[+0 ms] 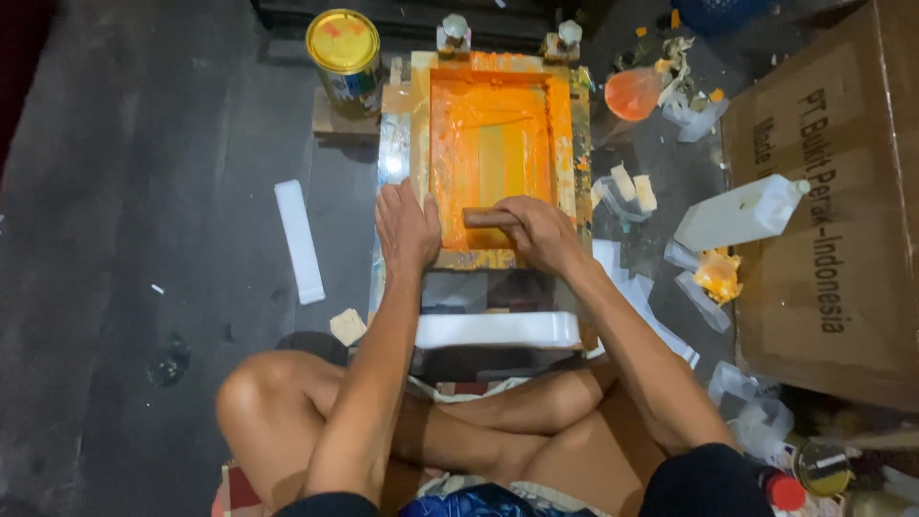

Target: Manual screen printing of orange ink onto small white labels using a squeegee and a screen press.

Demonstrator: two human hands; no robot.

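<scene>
On the frame (498, 153), your right hand (541, 232) grips the squeegee (490, 217); left hand (406, 228) lies flat, empty. A slip there could smear ink.

A brown wooden squeegee (490, 217) lies crosswise at the near end of the orange-inked screen frame (498, 144), gripped.

At the centre of the frame, an orange-inked screen frame (493, 153) is pressed at its lower left edge by the left hand (406, 228). A brown squeegee (490, 217) is gripped by the right hand (542, 233). A yellow-lidded tin (345, 50) is seen upper left, a white bottle (742, 213) at right.
</scene>
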